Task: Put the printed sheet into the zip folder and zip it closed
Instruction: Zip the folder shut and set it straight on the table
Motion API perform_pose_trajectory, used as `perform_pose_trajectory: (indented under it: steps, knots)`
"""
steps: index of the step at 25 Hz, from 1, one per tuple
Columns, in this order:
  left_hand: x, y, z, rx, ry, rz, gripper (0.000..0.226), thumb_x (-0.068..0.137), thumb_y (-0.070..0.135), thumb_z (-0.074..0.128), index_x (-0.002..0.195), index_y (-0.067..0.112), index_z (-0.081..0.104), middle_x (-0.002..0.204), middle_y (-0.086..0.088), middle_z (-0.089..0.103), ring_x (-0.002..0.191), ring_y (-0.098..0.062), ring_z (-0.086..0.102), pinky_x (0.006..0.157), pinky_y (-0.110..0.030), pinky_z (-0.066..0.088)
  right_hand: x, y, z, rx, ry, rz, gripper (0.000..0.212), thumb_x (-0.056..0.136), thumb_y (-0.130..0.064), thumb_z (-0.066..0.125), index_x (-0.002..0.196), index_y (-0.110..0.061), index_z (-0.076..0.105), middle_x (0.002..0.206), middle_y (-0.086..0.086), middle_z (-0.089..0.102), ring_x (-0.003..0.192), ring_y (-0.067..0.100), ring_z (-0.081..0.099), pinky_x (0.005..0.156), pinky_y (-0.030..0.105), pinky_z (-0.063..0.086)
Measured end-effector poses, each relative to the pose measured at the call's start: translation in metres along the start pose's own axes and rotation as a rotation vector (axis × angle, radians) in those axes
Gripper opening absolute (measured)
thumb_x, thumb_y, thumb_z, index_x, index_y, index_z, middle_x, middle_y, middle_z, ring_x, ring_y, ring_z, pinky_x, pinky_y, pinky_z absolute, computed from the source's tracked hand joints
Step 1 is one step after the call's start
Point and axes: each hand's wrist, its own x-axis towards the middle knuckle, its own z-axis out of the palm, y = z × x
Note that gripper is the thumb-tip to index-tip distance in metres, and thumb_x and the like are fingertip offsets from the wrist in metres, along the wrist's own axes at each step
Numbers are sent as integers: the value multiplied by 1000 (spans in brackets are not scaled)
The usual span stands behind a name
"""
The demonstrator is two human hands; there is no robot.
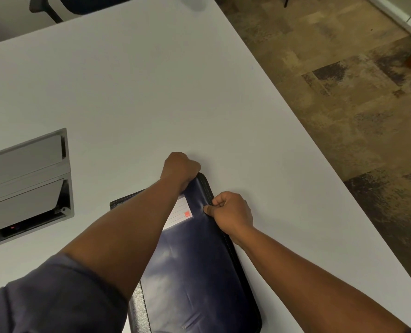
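Note:
A dark blue zip folder (195,265) lies closed flat on the white table (139,97), near its front edge. A white label with an orange square (179,213) shows on its cover. My left hand (179,168) is closed on the folder's far corner. My right hand (231,213) pinches the folder's right edge a little below that corner, thumb and fingers closed on the zip line; the zip pull itself is hidden by the fingers. The printed sheet is not in sight.
A grey cable box (26,186) with raised flaps is set into the table at the left. The table's right edge runs diagonally, with patterned carpet (344,97) beyond. A chair base (48,8) stands past the far edge.

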Motion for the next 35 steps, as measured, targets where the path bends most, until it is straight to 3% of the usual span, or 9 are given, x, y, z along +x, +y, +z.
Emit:
perform_pose_trajectory:
  steps: [5,7,10,13,15,17,20,30,35]
  knots:
    - [7,-7,-8,-261,-38,-182,14,70,10,75,76,5,63,78,-11,65,70,-22,61,63,-32,55,0,-3,1,-42,-7,-16,20,77,-40,76,75,-23,67,70,-5,70,66,16,67,64,37,58]
    - [11,-10,-9,-244,-72,-172,17,70,13,78,76,5,65,78,-11,66,72,-23,62,68,-34,56,2,-9,3,-97,-29,-49,21,76,-40,72,76,-20,63,70,-6,67,65,18,65,60,35,55]
    - [14,-11,-11,-202,-74,-139,17,69,15,77,76,5,66,76,-11,68,69,-22,64,62,-31,54,15,-32,4,-93,-16,-148,20,79,-41,69,74,-26,56,69,-16,57,63,10,55,58,30,46]
    - [16,-12,-12,-189,-74,-98,14,68,14,75,71,4,66,71,-9,67,64,-21,62,56,-29,51,34,-56,6,20,-38,-155,36,81,-40,73,61,-14,58,59,1,64,57,24,62,54,37,47]
    - [19,-13,-14,-187,-79,-86,15,67,13,76,69,5,64,68,-9,67,62,-21,62,52,-28,48,42,-63,9,97,-54,-95,29,78,-34,78,72,-8,67,71,8,71,69,29,69,61,40,55]
    - [22,-14,-16,-198,-69,-80,15,64,11,76,65,6,62,65,-8,65,60,-21,61,51,-27,46,46,-63,13,222,-75,-20,18,76,-27,82,80,-13,71,79,4,74,77,26,72,71,44,62]
    - [24,-18,-17,-165,-18,-53,16,62,12,70,60,9,55,56,-4,56,53,-18,53,46,-24,38,49,-63,14,400,-120,67,16,75,-18,85,84,-16,71,86,3,75,84,25,73,78,47,62]
    - [23,-39,-22,-115,52,-76,13,56,12,65,60,11,52,57,-2,52,49,-18,48,38,-17,30,51,-61,9,365,-64,83,17,78,-11,83,75,-17,67,78,2,70,79,22,68,81,42,60]
    - [24,-33,-24,-128,-7,-74,14,59,9,68,60,10,54,55,-3,53,48,-18,49,36,-16,32,49,-58,11,377,-62,82,13,78,-15,83,79,-16,70,84,4,74,86,27,71,81,45,61]
